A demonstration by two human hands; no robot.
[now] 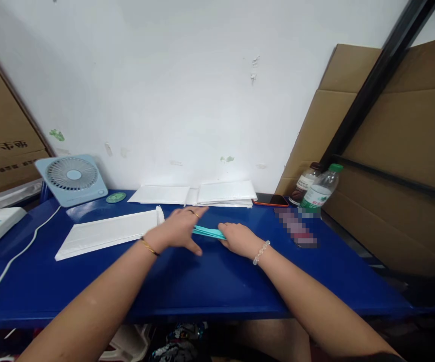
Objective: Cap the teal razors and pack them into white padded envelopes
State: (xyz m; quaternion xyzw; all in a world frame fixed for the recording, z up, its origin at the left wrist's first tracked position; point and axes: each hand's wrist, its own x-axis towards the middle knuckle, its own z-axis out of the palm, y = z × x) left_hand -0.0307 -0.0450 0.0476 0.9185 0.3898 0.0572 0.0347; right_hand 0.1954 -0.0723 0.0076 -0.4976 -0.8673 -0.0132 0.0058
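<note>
A thin bundle of flat turquoise strips [209, 232] lies between the two hands, over the middle of the blue table. My right hand [239, 238] has its fingers wrapped round the bundle's right end. Beside the left end, my left hand [182, 229] is spread, thumb apart from the fingers, and hides part of the strips. A long white padded envelope [108, 232] lies on the table left of my left hand, its right end close to the wrist. Behind the hands, more white envelopes [225, 191] rest in flat stacks near the wall.
A blue fan [74, 175] and a green disc [116, 197] stand at the back left, with a white cable [21, 251] nearby. At the right are a phone [272, 200], two bottles [318, 193] and a blurred flat item [296, 229]. Cardboard [402, 161] leans beyond them.
</note>
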